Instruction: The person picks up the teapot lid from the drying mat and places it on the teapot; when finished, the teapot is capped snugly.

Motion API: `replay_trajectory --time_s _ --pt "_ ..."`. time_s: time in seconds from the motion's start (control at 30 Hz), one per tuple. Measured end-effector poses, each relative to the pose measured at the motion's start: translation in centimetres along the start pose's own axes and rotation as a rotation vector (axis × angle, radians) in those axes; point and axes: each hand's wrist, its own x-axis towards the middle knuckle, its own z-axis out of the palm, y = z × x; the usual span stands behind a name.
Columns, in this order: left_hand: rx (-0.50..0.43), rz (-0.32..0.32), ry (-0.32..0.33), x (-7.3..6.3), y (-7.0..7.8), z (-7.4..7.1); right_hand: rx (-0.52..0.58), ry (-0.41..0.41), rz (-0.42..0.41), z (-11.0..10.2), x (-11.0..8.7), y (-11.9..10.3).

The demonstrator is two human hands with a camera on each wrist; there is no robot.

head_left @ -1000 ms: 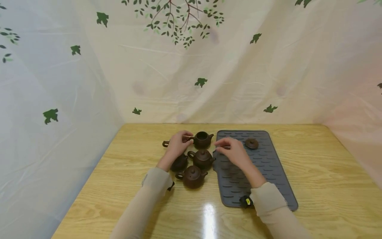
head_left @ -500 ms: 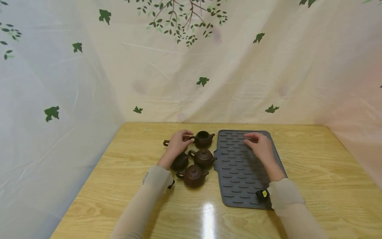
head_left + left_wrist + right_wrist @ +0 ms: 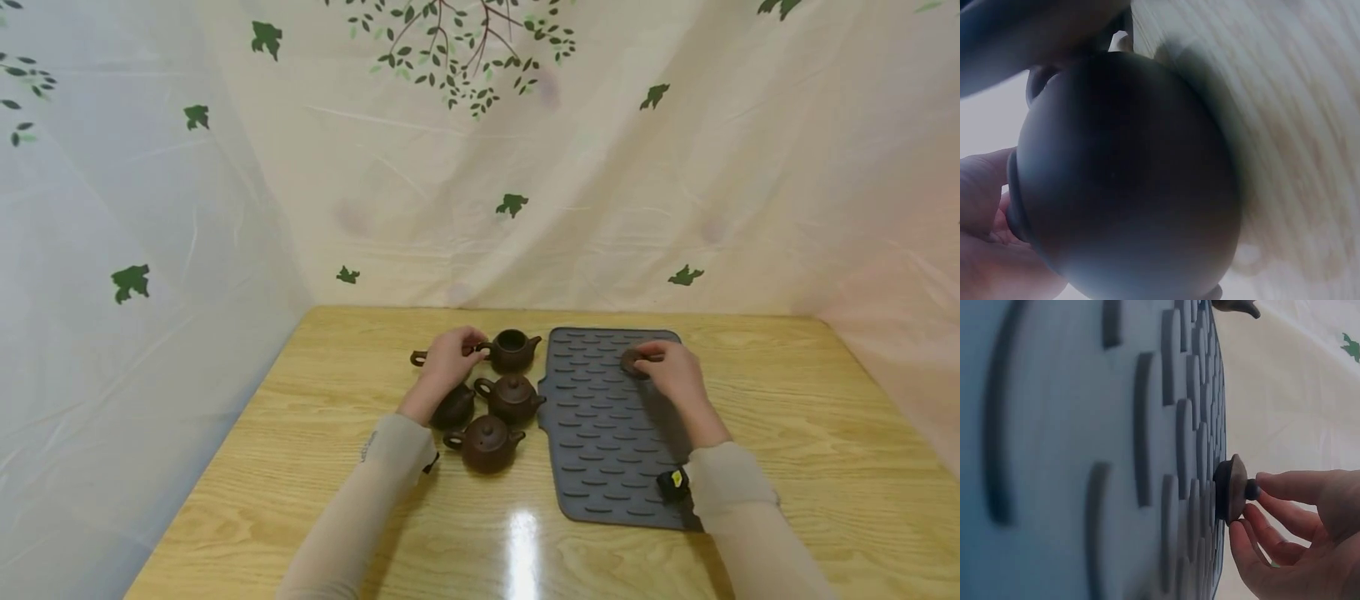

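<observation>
Far back in the head view stands a lidless dark brown teapot (image 3: 513, 357), its spout pointing right. My left hand (image 3: 447, 365) pinches its handle between thumb and fingers. Over the grey ridged mat (image 3: 600, 433), my right hand (image 3: 675, 377) holds a small round teapot lid (image 3: 632, 363) near the back right. In the right wrist view, thumb and fingertips meet at the knob of that lid (image 3: 1237, 490), which is right at the mat's surface. A dark rounded teapot body (image 3: 1129, 181) fills the left wrist view, partly hiding the left fingers.
Two lidded teapots stand in front of the open one: a middle teapot (image 3: 512, 400) and a front teapot (image 3: 487, 446). Another dark teapot (image 3: 454, 407) lies partly under the left wrist. A handle (image 3: 418, 358) shows left of that hand. A printed curtain backs the wooden table (image 3: 300, 467).
My right hand has moved right from beside the open teapot to the lid on the mat and taken hold of it. The left hand stays at the teapot's handle.
</observation>
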Motion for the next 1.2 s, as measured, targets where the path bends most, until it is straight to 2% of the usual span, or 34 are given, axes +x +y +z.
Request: replay_trajectory --time_s 0.3,0.47,0.7,1.03,1.2 --pt "0.032 0.002 -0.004 0.1 0.2 0.0 -0.033 0.041 0.045 -0.2 0.8 0.3" --pt "0.057 0.003 -0.006 0.1 0.3 -0.1 -0.049 0.056 0.022 -0.3 0.9 0.4" --pt "0.098 0.016 -0.008 0.3 0.5 -0.1 -0.014 0.055 -0.008 -0.2 0.7 -0.3" --pt "0.272 0.017 -0.011 1.5 0.8 0.1 0.005 -0.006 0.013 0.8 0.4 -1.5" --pt "0.365 0.027 -0.005 1.7 0.8 0.3 0.009 -0.005 0.005 1.6 0.5 -2.4"
